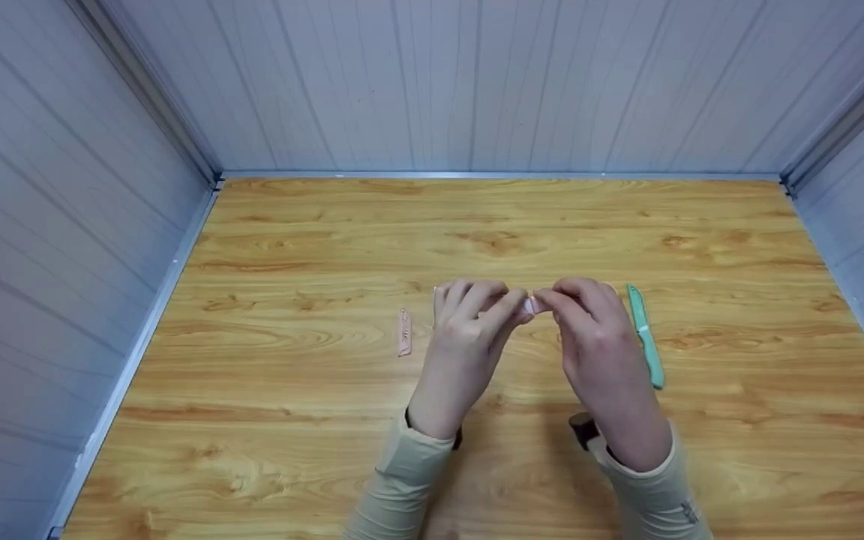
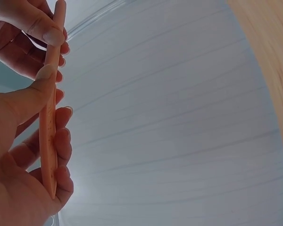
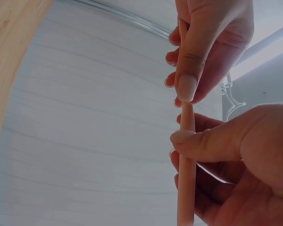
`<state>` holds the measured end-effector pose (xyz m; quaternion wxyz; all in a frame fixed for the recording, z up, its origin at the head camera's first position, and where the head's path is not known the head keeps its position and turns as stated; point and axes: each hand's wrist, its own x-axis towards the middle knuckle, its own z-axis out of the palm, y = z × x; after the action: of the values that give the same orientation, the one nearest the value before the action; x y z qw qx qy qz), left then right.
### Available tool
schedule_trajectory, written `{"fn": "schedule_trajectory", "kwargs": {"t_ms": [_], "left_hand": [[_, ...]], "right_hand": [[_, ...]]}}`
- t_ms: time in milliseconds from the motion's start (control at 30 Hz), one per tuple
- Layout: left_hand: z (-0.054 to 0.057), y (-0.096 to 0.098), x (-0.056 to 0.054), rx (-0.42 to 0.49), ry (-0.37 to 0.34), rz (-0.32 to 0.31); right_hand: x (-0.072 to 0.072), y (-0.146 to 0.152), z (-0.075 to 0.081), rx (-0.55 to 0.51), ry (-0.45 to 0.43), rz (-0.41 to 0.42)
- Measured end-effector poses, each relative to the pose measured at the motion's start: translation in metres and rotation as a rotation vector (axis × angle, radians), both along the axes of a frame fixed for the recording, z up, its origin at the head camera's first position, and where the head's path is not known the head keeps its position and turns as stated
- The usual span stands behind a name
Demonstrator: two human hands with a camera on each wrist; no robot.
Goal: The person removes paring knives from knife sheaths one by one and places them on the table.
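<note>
Both hands hold a slim pink knife (image 2: 49,127) between them, raised in front of the body. My left hand (image 1: 466,337) has its thumb on one side and fingertips curled round the flat, marked blade part. Toward the other end, my right hand (image 1: 608,360) pinches the rounded handle (image 3: 186,183) between thumb and fingers. Most of the knife is hidden by the hands in the head view; a pale bit of it shows between the fingertips. Left of the left hand, a small pink blade-shaped piece (image 1: 405,332) with dark markings lies on the table.
A teal knife (image 1: 646,337) with a white band lies on the wood-grain table (image 1: 289,420), just right of the right hand. Pale panel walls (image 1: 432,82) close in the table at the back and both sides, with a metal strip along the edges.
</note>
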<state>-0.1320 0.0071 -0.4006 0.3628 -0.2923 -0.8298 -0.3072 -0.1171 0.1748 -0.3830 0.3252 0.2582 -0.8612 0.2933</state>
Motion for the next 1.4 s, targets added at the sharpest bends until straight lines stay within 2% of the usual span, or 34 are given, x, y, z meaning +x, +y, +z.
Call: {"fn": "schedule_trajectory", "kwargs": {"t_ms": [1400], "left_hand": [[-0.0003, -0.0020, -0.0026, 0.037, -0.007, -0.047]], "right_hand": [[-0.0002, 0.0021, 0.0026, -0.028, -0.037, 0.038]]}}
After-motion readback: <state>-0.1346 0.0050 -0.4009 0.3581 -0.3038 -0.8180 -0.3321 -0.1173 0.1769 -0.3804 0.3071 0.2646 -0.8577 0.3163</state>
